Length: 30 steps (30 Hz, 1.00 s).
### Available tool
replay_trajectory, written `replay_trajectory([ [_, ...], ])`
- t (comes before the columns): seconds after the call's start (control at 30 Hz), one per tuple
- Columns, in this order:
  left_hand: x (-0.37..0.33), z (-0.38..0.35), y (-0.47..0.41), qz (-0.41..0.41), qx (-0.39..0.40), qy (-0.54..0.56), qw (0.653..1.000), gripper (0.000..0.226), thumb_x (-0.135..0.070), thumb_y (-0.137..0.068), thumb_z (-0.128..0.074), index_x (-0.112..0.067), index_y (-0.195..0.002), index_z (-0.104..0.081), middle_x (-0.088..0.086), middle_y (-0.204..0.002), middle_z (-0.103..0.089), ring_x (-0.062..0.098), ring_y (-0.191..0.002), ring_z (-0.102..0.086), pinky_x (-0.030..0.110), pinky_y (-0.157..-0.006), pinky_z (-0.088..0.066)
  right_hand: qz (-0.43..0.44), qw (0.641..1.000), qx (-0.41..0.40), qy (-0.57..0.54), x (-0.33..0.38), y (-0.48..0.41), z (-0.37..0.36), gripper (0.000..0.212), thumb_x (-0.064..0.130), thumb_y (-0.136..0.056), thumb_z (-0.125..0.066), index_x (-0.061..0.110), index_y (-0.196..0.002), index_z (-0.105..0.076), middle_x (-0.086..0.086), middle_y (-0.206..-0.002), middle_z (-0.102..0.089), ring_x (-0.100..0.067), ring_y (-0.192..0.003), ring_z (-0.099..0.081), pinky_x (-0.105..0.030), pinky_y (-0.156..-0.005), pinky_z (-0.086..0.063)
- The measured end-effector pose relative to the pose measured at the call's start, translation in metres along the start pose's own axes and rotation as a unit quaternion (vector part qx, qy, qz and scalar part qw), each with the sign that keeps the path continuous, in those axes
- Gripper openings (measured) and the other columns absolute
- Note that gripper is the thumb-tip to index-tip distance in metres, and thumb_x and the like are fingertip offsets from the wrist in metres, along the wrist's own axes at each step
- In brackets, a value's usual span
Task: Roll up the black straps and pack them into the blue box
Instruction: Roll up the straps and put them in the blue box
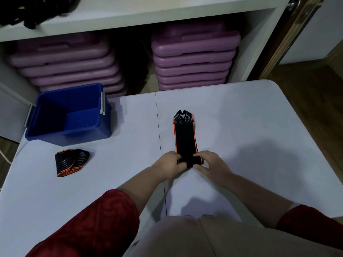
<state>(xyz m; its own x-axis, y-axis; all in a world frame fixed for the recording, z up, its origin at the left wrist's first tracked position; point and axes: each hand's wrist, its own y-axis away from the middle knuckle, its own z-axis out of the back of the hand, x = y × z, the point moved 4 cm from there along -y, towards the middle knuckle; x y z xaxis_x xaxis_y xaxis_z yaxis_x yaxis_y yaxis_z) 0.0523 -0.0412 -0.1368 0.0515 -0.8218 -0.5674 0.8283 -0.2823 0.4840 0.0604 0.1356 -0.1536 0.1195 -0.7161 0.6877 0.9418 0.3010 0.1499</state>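
Note:
A black strap with orange edges [185, 135] lies flat on the white table [241, 117], running away from me. Its near end is curled into a small roll. My left hand [169, 165] and my right hand [208, 161] pinch that roll from either side. A second black and orange strap [71, 161], loosely folded, lies at the left of the table. Behind it stands the open blue box [74, 130], with nothing visible inside.
Two stacks of purple plastic cases [194, 58] fill the shelf behind the table. Dark items [27, 10] lie on the upper shelf at top left. A wooden floor [306, 86] shows past the table's right corner.

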Motion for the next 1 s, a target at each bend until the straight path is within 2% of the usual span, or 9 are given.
replay_trajectory([
  [0.1, 0.002, -0.002, 0.001, -0.009, -0.023, -0.018, 1.0, 0.044, -0.041, -0.087, -0.056, -0.016, -0.123, -0.054, 0.006, -0.107, -0.061, 0.023, -0.095, -0.059, 0.033, -0.081, -0.049, -0.068, 0.996, 0.027, -0.043, -0.002, -0.003, 0.003, 0.032, 0.032, -0.084, -0.063, 0.025, -0.114, -0.055, 0.0, -0.094, -0.065, -0.019, -0.086, -0.06, -0.035, -0.08, -0.047],
  [0.2, 0.003, -0.01, 0.005, -0.036, -0.028, -0.061, 0.997, 0.071, -0.041, -0.083, -0.063, -0.023, -0.144, -0.031, 0.008, -0.127, -0.049, 0.026, -0.11, -0.056, 0.035, -0.09, -0.048, -0.122, 0.991, 0.03, -0.053, -0.005, -0.01, 0.001, 0.026, 0.033, -0.089, -0.057, 0.027, -0.113, -0.052, 0.005, -0.073, -0.053, -0.017, -0.072, -0.054, -0.033, -0.071, -0.042],
  [0.3, 0.001, -0.015, 0.007, -0.064, -0.068, -0.108, 0.99, 0.07, -0.028, -0.082, -0.063, -0.022, -0.145, -0.031, 0.007, -0.137, -0.036, 0.028, -0.113, -0.054, 0.04, -0.094, -0.049, -0.149, 0.986, 0.043, -0.058, -0.006, -0.018, -0.002, 0.024, 0.033, -0.091, -0.055, 0.026, -0.114, -0.056, 0.013, -0.067, -0.049, -0.011, -0.069, -0.053, -0.027, -0.072, -0.038],
  [0.43, 0.0, -0.013, 0.006, -0.045, -0.085, -0.094, 0.991, 0.055, -0.024, -0.08, -0.063, -0.015, -0.131, -0.043, 0.007, -0.13, -0.044, 0.03, -0.107, -0.057, 0.041, -0.09, -0.05, -0.143, 0.988, 0.034, -0.052, 0.001, -0.023, 0.002, 0.028, 0.033, -0.087, -0.061, 0.028, -0.114, -0.058, 0.017, -0.064, -0.05, -0.012, -0.072, -0.054, -0.028, -0.076, -0.044],
  [0.53, -0.001, -0.012, 0.008, -0.028, -0.103, -0.077, 0.991, 0.049, -0.026, -0.078, -0.065, -0.011, -0.12, -0.046, 0.009, -0.123, -0.049, 0.029, -0.103, -0.057, 0.038, -0.085, -0.05, -0.142, 0.986, -0.001, -0.09, 0.005, -0.02, 0.004, 0.028, 0.031, -0.081, -0.067, 0.031, -0.107, -0.058, 0.018, -0.073, -0.062, -0.015, -0.083, -0.065, -0.035, -0.085, -0.052],
  [0.63, -0.001, -0.014, 0.011, -0.029, -0.113, -0.074, 0.99, 0.046, -0.027, -0.079, -0.063, -0.01, -0.118, -0.046, 0.01, -0.119, -0.054, 0.028, -0.101, -0.057, 0.035, -0.081, -0.048, -0.138, 0.986, -0.018, -0.097, 0.008, -0.017, 0.001, 0.031, 0.024, -0.086, -0.064, 0.025, -0.116, -0.061, 0.005, -0.087, -0.066, -0.021, -0.092, -0.066, -0.039, -0.091, -0.051],
  [0.77, -0.002, -0.016, 0.011, -0.021, -0.115, -0.098, 0.988, 0.045, -0.037, -0.081, -0.061, -0.01, -0.114, -0.047, 0.011, -0.113, -0.057, 0.029, -0.1, -0.055, 0.036, -0.078, -0.045, -0.06, 0.994, 0.079, -0.049, 0.016, -0.016, 0.002, 0.056, 0.009, -0.083, -0.057, 0.012, -0.138, -0.044, -0.017, -0.118, -0.062, -0.034, -0.111, -0.058, -0.042, -0.095, -0.046],
  [0.87, -0.006, -0.014, 0.008, -0.013, -0.097, -0.112, 0.989, 0.047, -0.042, -0.082, -0.061, -0.008, -0.111, -0.049, 0.012, -0.108, -0.058, 0.03, -0.1, -0.054, 0.034, -0.076, -0.041, 0.009, 0.995, 0.099, -0.012, 0.014, -0.015, 0.002, 0.07, 0.013, -0.069, -0.059, 0.003, -0.137, -0.044, -0.018, -0.132, -0.053, -0.03, -0.124, -0.05, -0.029, -0.103, -0.039],
  [1.0, -0.002, -0.002, 0.002, 0.015, -0.076, -0.054, 0.996, 0.042, -0.038, -0.085, -0.055, -0.01, -0.115, -0.054, 0.013, -0.109, -0.059, 0.029, -0.099, -0.057, 0.036, -0.078, -0.047, 0.002, 0.992, 0.124, -0.018, 0.008, -0.018, 0.008, 0.065, 0.012, -0.079, -0.069, 0.013, -0.139, -0.044, -0.004, -0.135, -0.051, -0.012, -0.118, -0.048, -0.018, -0.092, -0.034],
])
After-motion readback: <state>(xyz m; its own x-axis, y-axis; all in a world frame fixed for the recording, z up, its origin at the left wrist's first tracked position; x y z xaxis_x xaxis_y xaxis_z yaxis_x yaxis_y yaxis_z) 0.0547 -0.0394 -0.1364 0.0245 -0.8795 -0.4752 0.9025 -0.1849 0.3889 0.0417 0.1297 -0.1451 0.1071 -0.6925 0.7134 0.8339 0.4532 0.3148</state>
